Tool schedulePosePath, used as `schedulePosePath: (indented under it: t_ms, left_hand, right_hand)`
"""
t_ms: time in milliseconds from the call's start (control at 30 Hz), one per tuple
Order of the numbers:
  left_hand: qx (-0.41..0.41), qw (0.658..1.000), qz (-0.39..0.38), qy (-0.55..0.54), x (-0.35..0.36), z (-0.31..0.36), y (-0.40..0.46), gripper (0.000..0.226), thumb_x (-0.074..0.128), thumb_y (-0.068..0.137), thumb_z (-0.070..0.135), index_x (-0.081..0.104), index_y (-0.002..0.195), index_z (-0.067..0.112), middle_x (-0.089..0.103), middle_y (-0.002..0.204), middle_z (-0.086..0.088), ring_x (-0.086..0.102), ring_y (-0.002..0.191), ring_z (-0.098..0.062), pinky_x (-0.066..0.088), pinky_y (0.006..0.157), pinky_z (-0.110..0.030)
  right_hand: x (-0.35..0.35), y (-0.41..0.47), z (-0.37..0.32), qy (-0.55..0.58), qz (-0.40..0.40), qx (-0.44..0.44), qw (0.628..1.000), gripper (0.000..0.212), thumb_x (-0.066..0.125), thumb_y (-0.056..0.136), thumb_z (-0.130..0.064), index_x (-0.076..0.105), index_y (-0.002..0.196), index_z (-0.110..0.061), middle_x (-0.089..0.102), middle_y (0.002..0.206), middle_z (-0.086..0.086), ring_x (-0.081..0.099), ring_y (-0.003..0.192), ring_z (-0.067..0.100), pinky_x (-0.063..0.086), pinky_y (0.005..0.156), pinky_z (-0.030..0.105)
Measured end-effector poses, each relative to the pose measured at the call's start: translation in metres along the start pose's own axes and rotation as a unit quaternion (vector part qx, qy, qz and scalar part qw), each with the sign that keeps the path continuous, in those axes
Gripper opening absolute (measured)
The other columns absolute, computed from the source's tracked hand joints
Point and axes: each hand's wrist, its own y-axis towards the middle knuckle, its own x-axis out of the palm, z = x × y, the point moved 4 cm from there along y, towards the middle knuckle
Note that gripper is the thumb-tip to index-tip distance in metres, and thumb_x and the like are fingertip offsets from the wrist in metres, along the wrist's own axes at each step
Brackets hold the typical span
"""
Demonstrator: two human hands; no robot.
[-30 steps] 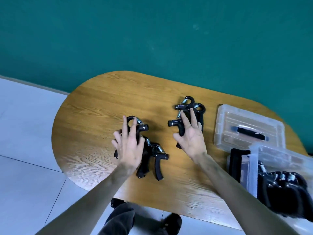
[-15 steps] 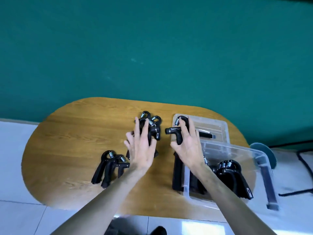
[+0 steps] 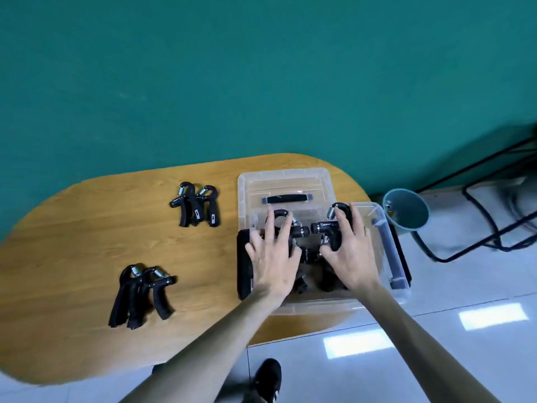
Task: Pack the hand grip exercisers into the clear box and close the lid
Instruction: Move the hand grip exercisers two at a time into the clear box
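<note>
Left hand (image 3: 271, 251) and right hand (image 3: 347, 251) each clasp a black spring-loaded hand grip exerciser (image 3: 327, 228) over the clear plastic box (image 3: 386, 245); dropped carelessly, springs may tangle, blocking the lid (image 3: 250, 181).

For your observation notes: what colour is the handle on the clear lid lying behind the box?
Black, a dark bar on the clear lid, seen best in the head view.

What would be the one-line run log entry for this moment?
left hand: holds exerciser over clear box | right hand: same | lid: off
</note>
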Motion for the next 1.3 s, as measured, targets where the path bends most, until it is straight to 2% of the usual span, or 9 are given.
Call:
schedulePosePath:
  t_ms: [100,300,467,633,833,1033,1300]
  left_hand:
    - [-0.023,1.0,-0.006,0.01,0.021,0.008,-0.003,0.065,0.058,0.095,0.031,0.033,0.154,0.038,0.012,0.169,0.002,0.039,0.115,-0.031,0.032,0.095,-0.043]
    - [-0.025,0.998,-0.035,0.046,0.052,0.018,0.0,0.065,0.054,0.095,0.028,0.031,0.154,0.037,0.009,0.169,-0.001,0.033,0.107,-0.027,0.027,0.085,-0.038]
    - [-0.082,0.994,-0.041,0.059,0.071,0.001,0.003,0.064,0.055,0.094,0.024,0.034,0.153,0.035,0.013,0.169,-0.002,0.036,0.104,-0.03,0.03,0.086,-0.039]
    - [-0.095,0.992,-0.047,0.072,0.082,-0.003,0.006,0.065,0.054,0.096,0.025,0.03,0.155,0.033,0.011,0.169,-0.005,0.035,0.103,-0.029,0.029,0.086,-0.038]
    - [-0.084,0.992,-0.054,0.08,0.091,0.0,0.011,0.064,0.057,0.095,0.024,0.033,0.154,0.032,0.013,0.169,-0.006,0.035,0.1,-0.028,0.025,0.08,-0.036]
    - [-0.059,0.992,-0.057,0.098,0.095,-0.003,0.008,0.063,0.054,0.096,0.02,0.031,0.153,0.03,0.004,0.169,-0.007,0.021,0.091,-0.021,0.024,0.079,-0.037]
    - [-0.066,0.993,-0.062,0.075,0.094,-0.002,0.008,0.061,0.054,0.095,0.018,0.031,0.15,0.031,0.0,0.17,-0.006,0.027,0.088,-0.023,0.033,0.081,-0.04]
  right_hand:
    - [0.005,-0.005,0.027,-0.012,-0.011,0.019,1.0,0.08,0.072,0.076,-0.021,0.039,0.148,-0.021,0.019,0.164,0.005,0.044,0.119,0.045,0.045,0.093,0.051]
    - [0.022,-0.006,0.057,-0.017,-0.043,0.049,0.998,0.08,0.069,0.077,-0.023,0.037,0.15,-0.023,0.016,0.165,0.001,0.042,0.124,0.042,0.045,0.095,0.049]
    - [0.032,0.002,0.063,-0.035,-0.094,0.048,0.994,0.078,0.065,0.083,-0.027,0.032,0.153,-0.026,0.009,0.166,-0.004,0.037,0.128,0.035,0.045,0.097,0.045]
    - [0.043,0.009,0.069,-0.038,-0.112,0.039,0.992,0.076,0.065,0.084,-0.026,0.032,0.153,-0.023,0.01,0.166,-0.002,0.038,0.123,0.035,0.046,0.095,0.046]
    - [0.048,0.011,0.075,-0.046,-0.1,0.029,0.994,0.075,0.066,0.082,-0.022,0.036,0.15,-0.021,0.016,0.164,0.0,0.039,0.117,0.034,0.05,0.089,0.048]
    - [0.059,0.015,0.08,-0.062,-0.135,0.016,0.989,0.077,0.064,0.086,-0.02,0.029,0.154,-0.019,0.011,0.166,0.004,0.039,0.121,0.038,0.046,0.094,0.052]
    - [0.065,0.018,0.085,-0.08,-0.163,0.005,0.983,0.079,0.06,0.092,-0.028,0.017,0.157,-0.022,-0.002,0.168,0.003,0.049,0.123,0.042,0.046,0.095,0.047]
